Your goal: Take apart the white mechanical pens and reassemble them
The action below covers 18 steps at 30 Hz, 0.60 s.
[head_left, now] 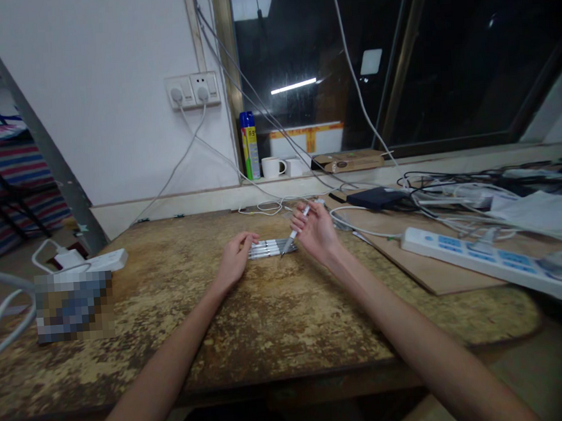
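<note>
Several white and clear pens (266, 249) lie side by side in a row on the worn wooden table (269, 320). My left hand (237, 256) rests at the left end of the row, its fingers bent together against the pen ends; whether it grips any of them is hidden. Above the right end of the row, my right hand (315, 229) is closed around another white pen (293, 234), which slants with its dark tip pointing down and left.
A power strip (477, 258) and a brown board (424, 271) lie at the right, with tangled cables behind. Another white strip (106, 261) is at the left. A mug (273, 167), spray cans (249, 145) and a cardboard box (349, 161) stand on the sill.
</note>
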Each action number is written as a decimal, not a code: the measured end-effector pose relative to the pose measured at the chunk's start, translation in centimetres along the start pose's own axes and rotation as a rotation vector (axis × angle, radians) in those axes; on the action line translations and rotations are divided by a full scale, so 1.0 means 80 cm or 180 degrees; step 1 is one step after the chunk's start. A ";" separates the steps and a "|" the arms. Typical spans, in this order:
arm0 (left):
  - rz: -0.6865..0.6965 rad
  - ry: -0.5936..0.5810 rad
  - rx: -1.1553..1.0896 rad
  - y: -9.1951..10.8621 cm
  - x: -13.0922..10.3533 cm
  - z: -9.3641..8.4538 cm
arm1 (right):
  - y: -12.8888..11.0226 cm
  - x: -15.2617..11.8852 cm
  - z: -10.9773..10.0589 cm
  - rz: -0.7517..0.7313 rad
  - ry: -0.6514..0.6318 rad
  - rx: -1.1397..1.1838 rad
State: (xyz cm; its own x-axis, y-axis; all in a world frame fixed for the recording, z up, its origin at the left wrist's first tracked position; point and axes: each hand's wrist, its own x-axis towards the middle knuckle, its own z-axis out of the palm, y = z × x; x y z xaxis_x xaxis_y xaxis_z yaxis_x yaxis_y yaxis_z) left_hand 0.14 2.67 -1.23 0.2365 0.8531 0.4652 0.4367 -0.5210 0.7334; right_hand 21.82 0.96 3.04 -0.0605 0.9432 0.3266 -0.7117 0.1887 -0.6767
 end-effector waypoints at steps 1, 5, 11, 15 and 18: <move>0.0018 -0.0003 0.0022 0.000 0.000 0.000 | 0.000 0.000 0.001 -0.0008 0.0011 -0.0027; 0.0035 -0.0037 0.0052 0.002 0.000 -0.002 | -0.003 -0.001 0.000 -0.0004 0.0055 -0.0006; 0.0085 -0.0053 0.0085 0.008 -0.002 -0.004 | -0.005 -0.001 -0.003 -0.0053 0.0087 0.0103; 0.0076 -0.0064 0.0100 0.010 -0.003 -0.005 | -0.005 0.000 -0.003 -0.0095 0.0100 -0.0017; 0.0087 -0.0067 0.0122 0.010 -0.003 -0.005 | -0.005 0.000 -0.003 -0.0118 0.0073 0.0052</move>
State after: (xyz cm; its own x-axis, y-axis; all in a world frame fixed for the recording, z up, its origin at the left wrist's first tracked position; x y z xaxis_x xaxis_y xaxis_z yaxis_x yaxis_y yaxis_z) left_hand 0.10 2.02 -0.55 0.2670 0.8391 0.4739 0.4628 -0.5430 0.7007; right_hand 22.25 0.96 3.13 -0.0178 0.9417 0.3360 -0.7245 0.2195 -0.6535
